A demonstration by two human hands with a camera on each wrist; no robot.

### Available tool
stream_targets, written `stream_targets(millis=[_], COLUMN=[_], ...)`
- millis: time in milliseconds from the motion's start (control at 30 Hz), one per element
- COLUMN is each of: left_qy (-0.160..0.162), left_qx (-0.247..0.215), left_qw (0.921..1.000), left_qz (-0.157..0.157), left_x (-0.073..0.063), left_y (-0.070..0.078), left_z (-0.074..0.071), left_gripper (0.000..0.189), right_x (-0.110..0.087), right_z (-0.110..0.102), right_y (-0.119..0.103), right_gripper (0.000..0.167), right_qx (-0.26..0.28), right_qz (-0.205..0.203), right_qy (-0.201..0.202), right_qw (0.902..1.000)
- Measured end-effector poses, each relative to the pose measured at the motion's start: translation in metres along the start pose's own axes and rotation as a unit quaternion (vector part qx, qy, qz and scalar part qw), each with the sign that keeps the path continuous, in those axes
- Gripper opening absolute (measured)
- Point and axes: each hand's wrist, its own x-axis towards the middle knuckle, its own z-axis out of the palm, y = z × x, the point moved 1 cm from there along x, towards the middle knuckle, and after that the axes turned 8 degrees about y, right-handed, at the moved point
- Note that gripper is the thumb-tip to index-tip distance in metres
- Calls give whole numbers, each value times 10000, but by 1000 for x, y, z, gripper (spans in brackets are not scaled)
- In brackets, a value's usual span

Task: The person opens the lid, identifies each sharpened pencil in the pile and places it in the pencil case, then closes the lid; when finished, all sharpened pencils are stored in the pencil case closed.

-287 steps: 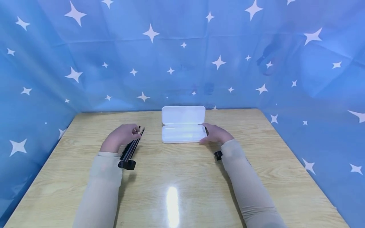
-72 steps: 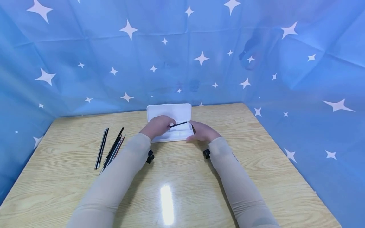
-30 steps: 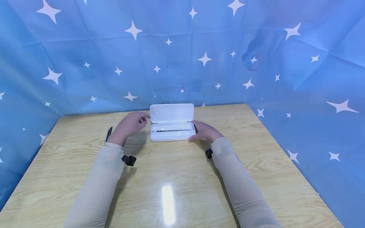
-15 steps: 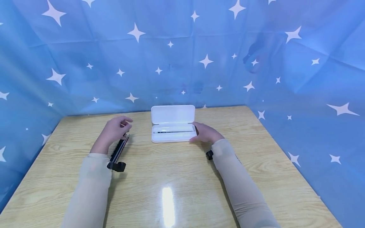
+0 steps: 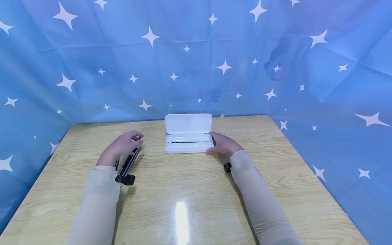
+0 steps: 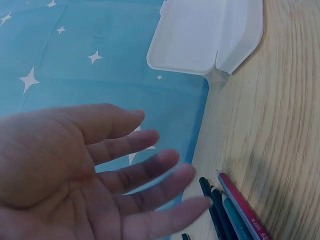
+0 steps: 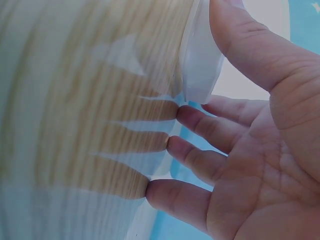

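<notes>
My left hand (image 5: 124, 144) hovers at the left over several pencils (image 5: 130, 161) that lie in a loose bunch on the table. The left wrist view shows its palm with fingers loosely spread and nothing held; a red pencil (image 6: 241, 202) and dark green ones lie near the little finger. An opened white pencil case (image 5: 188, 123) stands at the back centre, lid raised. One dark pencil (image 5: 183, 142) lies lengthwise in its tray. My right hand (image 5: 226, 143) grips the case's right end; in the right wrist view the thumb (image 7: 250, 42) is against the case's end.
The wooden table (image 5: 159, 197) reaches back to a blue curtain (image 5: 183, 68) with white stars, close behind the case. A black wrist camera (image 5: 125, 179) on the left sleeve partly covers the pencils. Bright glare (image 5: 182, 221) lies on the near tabletop.
A pencil that my left hand held over the case now lies in its tray. That hand has moved back left to the remaining pencils. My right hand has stayed at the case.
</notes>
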Motion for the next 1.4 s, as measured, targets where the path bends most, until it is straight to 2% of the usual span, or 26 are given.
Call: stream_targets(millis=[200,500,767,933,1167,1300,1400], left_qy=[-274,-237,-399,-430,-490,-373,-289], left_qx=[405,944,703,717,655,738,917], left_qw=[9988,9949,9965,9962,9951,9946,9939], left_qz=[100,272,219,251,561,629,531], left_x=[-1,3,5,6,11,11,9], left_y=[-3,-6,-5,-4,-2,-3,-3], left_z=[2,5,8,11,18,17,14], left_gripper=[54,47,48,47,47,47,45], right_x=[2,3,1,-1,-2,-2,-1], right_z=[2,2,0,-1,-2,-1,-1], right_y=[-2,-2,-1,-1,0,0,0], right_gripper=[87,84,81,84,89,89,88], right_qx=[57,28,95,85,-33,-39,-68], right_qz=[-53,28,25,44,137,109,92], right_qy=[-75,-36,-22,-35,-37,-47,-33], right_qw=[9999,10000,9999,9999,9999,9999,9999])
